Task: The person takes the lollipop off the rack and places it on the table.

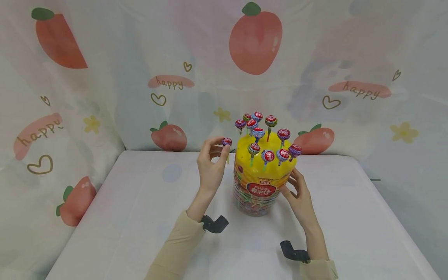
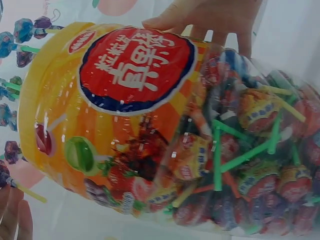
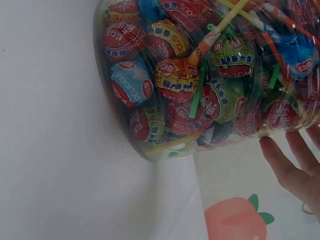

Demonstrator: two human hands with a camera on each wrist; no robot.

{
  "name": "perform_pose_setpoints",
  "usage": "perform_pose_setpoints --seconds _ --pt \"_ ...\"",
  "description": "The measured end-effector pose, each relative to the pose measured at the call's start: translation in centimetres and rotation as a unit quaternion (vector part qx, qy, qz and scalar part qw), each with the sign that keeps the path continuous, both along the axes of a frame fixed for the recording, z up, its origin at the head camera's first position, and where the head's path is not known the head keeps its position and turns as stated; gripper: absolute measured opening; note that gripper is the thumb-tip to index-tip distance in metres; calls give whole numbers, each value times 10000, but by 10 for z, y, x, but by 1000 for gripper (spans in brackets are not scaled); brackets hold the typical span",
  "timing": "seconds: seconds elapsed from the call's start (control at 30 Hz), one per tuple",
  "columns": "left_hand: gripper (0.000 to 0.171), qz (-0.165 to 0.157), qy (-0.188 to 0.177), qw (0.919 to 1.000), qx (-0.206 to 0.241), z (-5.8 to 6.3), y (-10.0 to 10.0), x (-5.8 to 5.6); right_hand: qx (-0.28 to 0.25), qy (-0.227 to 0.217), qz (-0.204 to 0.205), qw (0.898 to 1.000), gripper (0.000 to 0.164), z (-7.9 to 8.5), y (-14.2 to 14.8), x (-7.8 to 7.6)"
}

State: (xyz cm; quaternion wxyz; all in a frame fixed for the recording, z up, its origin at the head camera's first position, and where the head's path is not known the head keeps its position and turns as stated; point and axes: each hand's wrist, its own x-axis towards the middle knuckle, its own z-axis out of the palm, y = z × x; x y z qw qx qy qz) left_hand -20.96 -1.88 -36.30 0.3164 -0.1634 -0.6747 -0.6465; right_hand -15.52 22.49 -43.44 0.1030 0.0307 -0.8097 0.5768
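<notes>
My left hand [image 1: 212, 167] pinches a lollipop [image 1: 227, 142] in a purple-red wrapper, its yellow stick pointing down, just left of the jar's lid. A large clear candy jar [image 1: 257, 200] with a yellow lid [image 1: 245, 155] stands upright on the table. Several wrapped lollipops stick up from the lid, and more lie inside, seen close in the right wrist view. Against the jar's right side rests my right hand [image 1: 300, 196], its fingers spread along the wall; they also show in the right wrist view. The left wrist view shows the jar's orange label [image 2: 135, 70] filling the middle.
The jar stands on a white-covered table [image 1: 147, 217]. Behind it hangs a pale cloth backdrop [image 1: 206, 42] printed with fruit, hearts and the word "happy". A black strap piece [image 1: 215, 224] sits at the left wrist, another [image 1: 294, 252] at the right.
</notes>
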Motion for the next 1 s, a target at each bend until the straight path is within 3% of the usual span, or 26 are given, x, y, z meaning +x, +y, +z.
perform_pose_setpoints --seconds 0.43,0.7,0.93,1.0 --pt "27 133 -490 9987 12 -38 1 -1 41 21 5 10000 69 1 1 0" --pt "26 176 -1078 9935 323 -61 2 -4 14 31 6 10000 69 1 0 1" --pt "25 194 -1659 9844 555 -59 0 4 2 12 -4 10000 69 1 -1 1" --pt "24 236 -1793 9817 595 -65 -1 2 8 4 4 10000 69 1 -1 1"
